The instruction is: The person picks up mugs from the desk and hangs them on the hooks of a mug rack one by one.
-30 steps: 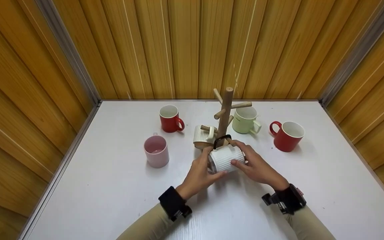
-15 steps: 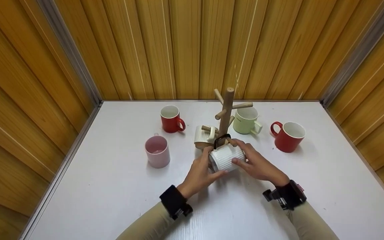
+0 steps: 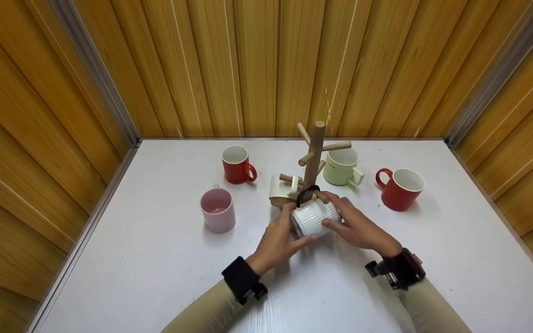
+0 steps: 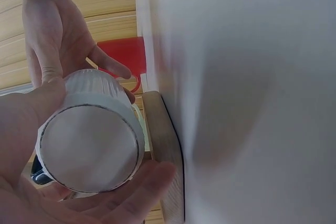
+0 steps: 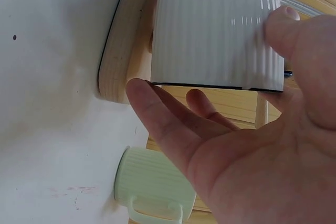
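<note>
Both hands hold a white ribbed mug point(image 3: 316, 218) tipped on its side, its black handle point(image 3: 306, 188) facing up and around a low peg of the wooden mug tree point(image 3: 312, 159). My left hand point(image 3: 275, 243) grips the base end, thumb on one side and fingers on the other; the flat mug bottom point(image 4: 89, 148) faces the left wrist view. My right hand point(image 3: 356, 229) holds the dark-edged rim end, its thumb on the ribbed wall point(image 5: 215, 30). A second ribbed mug point(image 3: 279, 189) with a cream handle hangs from the tree's left peg.
A red mug point(image 3: 235, 167) and a pink mug point(image 3: 219, 216) stand on the white table point(image 3: 146, 259) at left. Behind the tree's right side is a green mug point(image 3: 339, 170), and further right another red mug point(image 3: 400, 192). Wood-panelled walls point(image 3: 252, 69) border the table.
Almost nothing differs. Both hands keep their hold on the white mug by the peg, with only a slight shift of the right hand.
</note>
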Demonstrator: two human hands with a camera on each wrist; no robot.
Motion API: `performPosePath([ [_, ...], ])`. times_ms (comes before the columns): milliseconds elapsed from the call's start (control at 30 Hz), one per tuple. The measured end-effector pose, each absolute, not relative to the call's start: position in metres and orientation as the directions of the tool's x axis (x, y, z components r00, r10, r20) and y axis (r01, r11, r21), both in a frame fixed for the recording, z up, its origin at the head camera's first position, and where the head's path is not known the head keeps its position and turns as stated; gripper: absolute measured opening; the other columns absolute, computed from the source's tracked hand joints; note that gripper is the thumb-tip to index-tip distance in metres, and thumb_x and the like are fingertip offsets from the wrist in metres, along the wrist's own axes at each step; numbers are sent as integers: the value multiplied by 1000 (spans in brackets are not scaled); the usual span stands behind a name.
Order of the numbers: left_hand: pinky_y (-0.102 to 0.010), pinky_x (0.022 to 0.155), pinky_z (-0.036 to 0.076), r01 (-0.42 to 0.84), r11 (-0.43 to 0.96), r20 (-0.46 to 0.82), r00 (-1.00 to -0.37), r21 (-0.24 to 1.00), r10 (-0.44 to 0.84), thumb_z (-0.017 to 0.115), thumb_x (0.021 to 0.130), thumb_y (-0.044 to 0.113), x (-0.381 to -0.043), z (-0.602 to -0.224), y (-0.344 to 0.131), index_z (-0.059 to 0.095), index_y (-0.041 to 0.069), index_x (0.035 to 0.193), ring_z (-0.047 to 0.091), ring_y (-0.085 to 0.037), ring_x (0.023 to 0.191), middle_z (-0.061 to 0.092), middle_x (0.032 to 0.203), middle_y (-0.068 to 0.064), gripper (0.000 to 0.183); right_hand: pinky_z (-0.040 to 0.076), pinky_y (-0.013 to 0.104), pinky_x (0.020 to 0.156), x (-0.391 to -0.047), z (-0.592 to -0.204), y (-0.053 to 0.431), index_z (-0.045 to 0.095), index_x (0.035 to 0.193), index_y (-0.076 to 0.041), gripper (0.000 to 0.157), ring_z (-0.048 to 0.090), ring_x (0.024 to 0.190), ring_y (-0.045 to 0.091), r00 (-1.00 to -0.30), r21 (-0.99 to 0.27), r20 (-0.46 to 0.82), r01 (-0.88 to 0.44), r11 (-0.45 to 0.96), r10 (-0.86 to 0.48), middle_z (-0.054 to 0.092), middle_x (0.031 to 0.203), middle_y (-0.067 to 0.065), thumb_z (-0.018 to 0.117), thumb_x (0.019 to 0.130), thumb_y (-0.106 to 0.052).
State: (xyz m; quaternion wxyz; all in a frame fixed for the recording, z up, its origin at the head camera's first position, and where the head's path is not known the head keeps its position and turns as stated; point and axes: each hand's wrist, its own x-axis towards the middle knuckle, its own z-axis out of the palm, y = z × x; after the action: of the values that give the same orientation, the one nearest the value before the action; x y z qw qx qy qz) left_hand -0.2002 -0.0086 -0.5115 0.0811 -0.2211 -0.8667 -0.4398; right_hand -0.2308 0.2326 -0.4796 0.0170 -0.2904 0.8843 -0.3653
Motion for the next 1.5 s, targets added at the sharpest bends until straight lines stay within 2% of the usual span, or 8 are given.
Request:
performPosePath([
  [333,-37,89,56,466,513,334,-882,721,332,83,88,32,-199,-513,-10,36,7,149,65,-18,108,66,127,-12,81,42,56,104,-231,-482,232,35,160,-23,71,47,128,32,-829,-664,222,-514,543,-513,49,148,14,71,98,-25],
  [600,-37,88,55,455,499,321,-887,737,333,82,89,32,-198,-516,-12,36,8,148,67,-25,108,67,126,-13,79,43,57,104,-231,-483,233,35,160,-20,70,49,128,33,-841,-662,230,-504,554,-491,49,147,17,70,99,-26],
  [833,-32,76,53,439,481,304,-892,759,335,81,90,30,-198,-517,-13,34,9,150,69,-29,94,69,115,-12,79,43,60,104,-229,-486,235,31,162,-17,74,49,131,38,-846,-664,231,-498,558,-480,46,151,24,70,99,-25],
  [1067,-28,67,48,446,485,307,-888,752,341,81,90,32,-198,-517,-15,33,9,148,66,-31,82,70,101,-15,78,53,49,92,-228,-485,236,28,163,-18,76,53,122,33,-855,-698,198,-466,544,-479,42,154,22,70,100,-24],
  [1233,-28,67,48,446,482,307,-888,754,342,80,91,34,-197,-517,-15,33,9,149,67,-31,83,70,108,-14,79,55,44,87,-228,-485,237,26,163,-19,76,56,117,31,-855,-700,186,-461,545,-485,42,153,21,69,100,-26],
  [1400,-29,71,50,450,483,311,-887,751,341,80,91,33,-197,-518,-15,33,9,149,68,-29,91,69,121,-11,78,55,44,87,-228,-485,237,26,163,-18,76,57,116,31,-855,-701,187,-461,544,-484,41,154,21,68,100,-26],
  [1500,-29,73,51,446,482,308,-889,754,340,80,91,33,-197,-517,-15,33,9,149,69,-28,93,69,122,-11,78,55,45,87,-228,-486,237,26,163,-17,76,57,116,31,-855,-701,186,-461,544,-485,42,154,22,68,100,-25],
])
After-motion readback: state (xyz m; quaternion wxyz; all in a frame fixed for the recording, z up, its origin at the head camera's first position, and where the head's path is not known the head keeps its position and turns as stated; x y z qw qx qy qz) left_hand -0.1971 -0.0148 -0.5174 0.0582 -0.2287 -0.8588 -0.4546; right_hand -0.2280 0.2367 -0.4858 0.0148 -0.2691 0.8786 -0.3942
